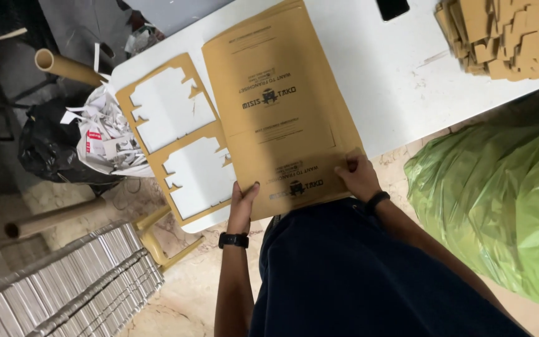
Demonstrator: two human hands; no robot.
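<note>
Hands, left hand (242, 201) and right hand (357, 176), grip the near edge of a printed brown cardboard sheet (282, 106), apparently squaring it on the bench (400, 87) before lifting.

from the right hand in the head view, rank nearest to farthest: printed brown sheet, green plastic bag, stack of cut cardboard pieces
Measured from the right hand:
1. Printed brown sheet, gripped at its near corner.
2. Green plastic bag, on the floor to the right.
3. Stack of cut cardboard pieces, far right of the table.
</note>
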